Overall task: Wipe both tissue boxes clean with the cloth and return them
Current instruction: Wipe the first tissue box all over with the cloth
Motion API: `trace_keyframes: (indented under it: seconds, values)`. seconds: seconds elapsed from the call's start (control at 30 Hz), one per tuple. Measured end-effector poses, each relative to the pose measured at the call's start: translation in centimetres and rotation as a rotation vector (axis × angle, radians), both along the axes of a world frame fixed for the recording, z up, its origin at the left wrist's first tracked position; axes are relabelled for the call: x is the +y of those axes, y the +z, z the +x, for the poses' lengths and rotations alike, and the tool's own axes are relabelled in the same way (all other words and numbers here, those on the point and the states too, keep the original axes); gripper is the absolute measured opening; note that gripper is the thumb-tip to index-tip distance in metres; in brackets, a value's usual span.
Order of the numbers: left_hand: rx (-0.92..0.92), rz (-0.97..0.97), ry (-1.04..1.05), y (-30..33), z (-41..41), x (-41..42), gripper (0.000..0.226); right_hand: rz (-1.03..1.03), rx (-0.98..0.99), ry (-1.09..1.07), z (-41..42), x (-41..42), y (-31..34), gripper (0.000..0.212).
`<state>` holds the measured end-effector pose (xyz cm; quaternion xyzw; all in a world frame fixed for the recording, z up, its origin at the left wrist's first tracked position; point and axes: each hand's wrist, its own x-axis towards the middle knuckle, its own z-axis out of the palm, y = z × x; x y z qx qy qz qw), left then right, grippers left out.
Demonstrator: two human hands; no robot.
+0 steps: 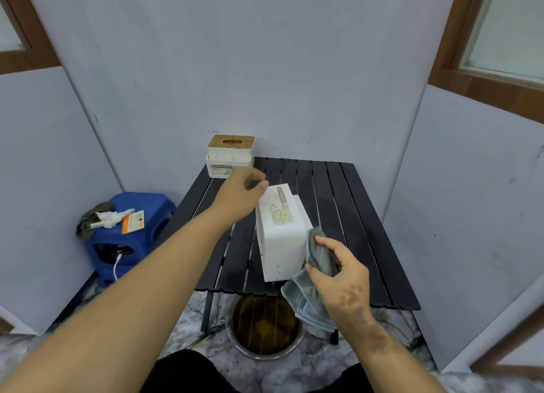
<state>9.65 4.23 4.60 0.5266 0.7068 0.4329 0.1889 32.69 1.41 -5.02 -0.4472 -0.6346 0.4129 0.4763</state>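
A white tissue box [281, 236] lies on its side in the middle of the black slatted table [338, 204], its stained, labelled face turned up. My left hand [238, 197] hovers at the box's far left corner with fingers loosely curled and nothing in them. My right hand [338, 270] grips a grey cloth [309, 292] and presses it to the box's near right edge. A second white tissue box [230, 155] with a wooden lid stands upright at the table's far left corner, with dirty marks on its front.
A metal basin [265, 329] of brown water sits on the floor under the table's near edge. A blue plastic stool [131, 233] at the left carries a rag, crumpled paper and an orange packet. Grey walls close in on three sides.
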Motion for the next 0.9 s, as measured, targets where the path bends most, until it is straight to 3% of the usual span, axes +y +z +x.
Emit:
trace_keyframes:
  seconds: [0.13, 0.3, 0.4, 0.53, 0.7, 0.8, 0.9]
  values:
    - [0.049, 0.185, 0.016, -3.9, 0.7, -6.0, 0.02, 0.042, -0.042, 0.07, 0.0, -0.5, -0.1, 0.052]
    - [0.321, 0.299, -0.047, -6.9, 1.2, -9.5, 0.038, 0.061, -0.002, 0.099, 0.6, -0.5, 0.8, 0.052]
    - [0.427, 0.334, -0.069, -7.2, 1.4, -9.1, 0.039, 0.215, -0.013, 0.057, 0.9, 0.6, 2.6, 0.051]
    - [0.466, 0.349, -0.055, -7.8, 1.4, -8.8, 0.039, 0.352, -0.239, 0.197, 0.1, 2.2, 4.7, 0.044]
    - [0.545, 0.366, -0.077, -7.1, 1.6, -8.3, 0.036, 0.48, -0.686, 0.347, -1.2, 4.0, 5.0, 0.035]
    - [0.55, 0.347, -0.101, -6.7, 1.4, -7.9, 0.04, 0.42, -0.853, 0.329, -2.4, 5.8, 6.4, 0.031]
    - [0.53, 0.344, -0.104, -6.8, 1.2, -8.0, 0.041, 0.184, -0.694, 0.251, -3.9, 7.8, 7.9, 0.034]
